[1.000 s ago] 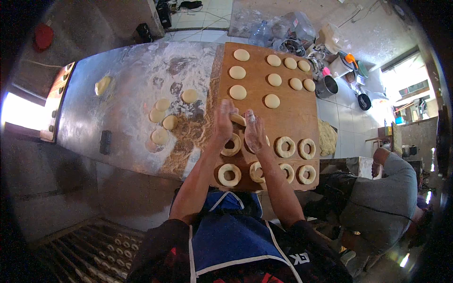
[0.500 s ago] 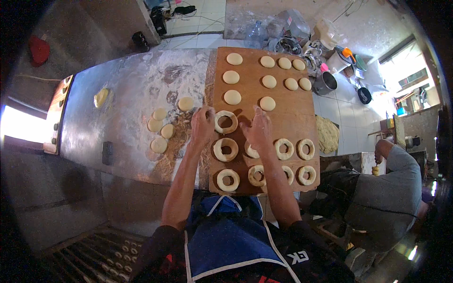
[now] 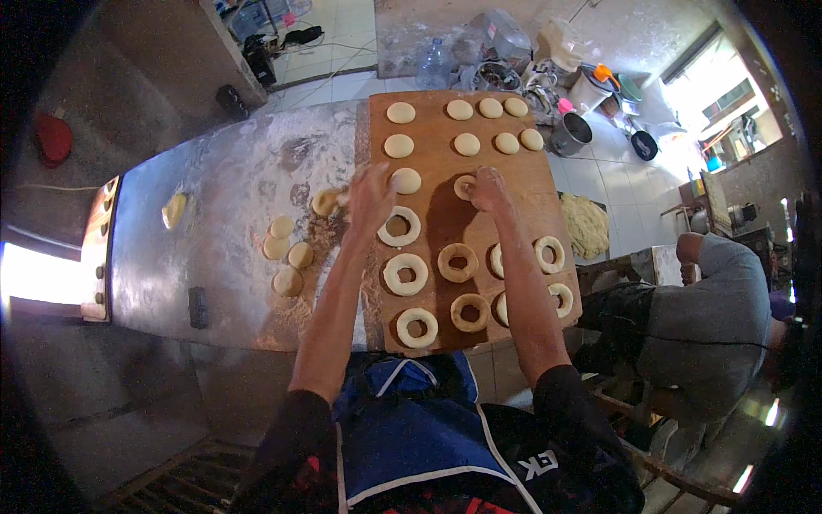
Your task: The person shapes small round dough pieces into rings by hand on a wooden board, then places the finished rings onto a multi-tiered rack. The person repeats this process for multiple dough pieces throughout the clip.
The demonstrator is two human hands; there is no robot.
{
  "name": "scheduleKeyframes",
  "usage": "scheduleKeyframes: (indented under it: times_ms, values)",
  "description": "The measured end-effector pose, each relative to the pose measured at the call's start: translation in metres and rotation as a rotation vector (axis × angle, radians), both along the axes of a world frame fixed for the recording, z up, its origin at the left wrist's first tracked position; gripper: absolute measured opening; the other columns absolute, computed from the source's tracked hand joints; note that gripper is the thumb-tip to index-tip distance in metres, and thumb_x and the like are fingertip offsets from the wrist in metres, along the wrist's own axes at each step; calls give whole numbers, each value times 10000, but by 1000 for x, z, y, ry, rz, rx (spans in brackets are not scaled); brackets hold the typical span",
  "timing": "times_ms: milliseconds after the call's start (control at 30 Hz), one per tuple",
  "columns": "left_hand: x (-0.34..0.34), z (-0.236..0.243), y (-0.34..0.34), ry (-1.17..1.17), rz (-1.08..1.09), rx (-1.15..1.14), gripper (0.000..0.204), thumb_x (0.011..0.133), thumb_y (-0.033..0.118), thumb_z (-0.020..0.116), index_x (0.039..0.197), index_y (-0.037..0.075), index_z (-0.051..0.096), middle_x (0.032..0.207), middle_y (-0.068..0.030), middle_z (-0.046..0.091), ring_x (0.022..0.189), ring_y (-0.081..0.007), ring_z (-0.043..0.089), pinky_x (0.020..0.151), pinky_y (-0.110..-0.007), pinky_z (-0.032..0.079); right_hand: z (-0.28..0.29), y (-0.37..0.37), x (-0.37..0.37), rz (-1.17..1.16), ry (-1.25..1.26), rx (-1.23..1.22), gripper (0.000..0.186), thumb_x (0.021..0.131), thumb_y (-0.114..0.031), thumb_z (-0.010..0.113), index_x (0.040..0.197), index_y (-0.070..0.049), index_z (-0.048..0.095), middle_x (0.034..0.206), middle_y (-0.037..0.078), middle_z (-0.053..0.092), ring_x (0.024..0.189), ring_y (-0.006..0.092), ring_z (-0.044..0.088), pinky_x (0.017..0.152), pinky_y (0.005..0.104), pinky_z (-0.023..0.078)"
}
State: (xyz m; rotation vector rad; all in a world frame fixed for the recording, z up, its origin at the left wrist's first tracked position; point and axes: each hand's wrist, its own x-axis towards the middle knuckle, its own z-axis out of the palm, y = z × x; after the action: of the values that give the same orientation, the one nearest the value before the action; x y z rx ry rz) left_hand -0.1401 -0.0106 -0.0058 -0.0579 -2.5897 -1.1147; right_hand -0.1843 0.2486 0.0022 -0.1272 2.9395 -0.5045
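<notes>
My right forearm covers part of two rings low on the board (image 3: 531, 184), and my left hand (image 3: 370, 199) hides the near edge of the disc (image 3: 406, 181) it reaches for, so I can't tell whether those fingers are curled or flat. My right hand (image 3: 486, 187) sits over a small ring (image 3: 465, 186); the fingertips bunch down on it, but the grip itself is too small to read. That ring lies flat, hole facing up, round, so no long axis to speak of. It's just left of my right fingers, mid-board. A dough lump (image 3: 325, 202) rests on the floured table (image 3: 231, 171) just left of my left hand. Finished rings (image 3: 405, 274) lie below both hands, plain discs (image 3: 467, 144) beyond my fingertips.
</notes>
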Motion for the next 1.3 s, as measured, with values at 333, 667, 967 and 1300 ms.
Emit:
scheduleKeyframes:
  times_ms: [333, 667, 967, 1300]
  values:
    - [-41, 15, -18, -289, -594, -360, 372, 790, 249, 742, 1059, 62, 565, 1063, -192, 622, 944, -321, 620, 791, -404, 505, 64, -73, 120, 83, -59, -655, 388, 741, -111, 756, 1098, -21, 633, 968, 179, 640, 925, 283, 635, 798, 386, 514]
    - [157, 26, -178, -292, -113, -57, 389, 804, 179, 708, 1134, -2, 612, 1017, -195, 663, 961, -349, 634, 847, -406, 501, 5, -234, 171, 372, -220, -420, 452, 737, -2, 636, 1178, -39, 547, 1051, 246, 605, 1041, 410, 562, 888, 485, 449]
    - [206, -31, -196, -103, -156, -462, 536, 674, 55, 685, 1193, 67, 549, 1102, -184, 559, 1068, -391, 530, 931, -521, 408, -2, -246, 212, 248, 226, -331, 430, 756, -29, 693, 1150, -43, 519, 973, 175, 572, 968, 387, 543, 865, 494, 422]
    - [203, 2, -212, -541, -133, 728, 362, 821, 167, 745, 1099, -23, 612, 978, -128, 673, 902, -205, 656, 790, -341, 533, -25, -295, 255, -148, -263, -1084, 344, 888, -71, 660, 1199, 27, 552, 1074, 150, 669, 993, 205, 645, 852, 362, 533]
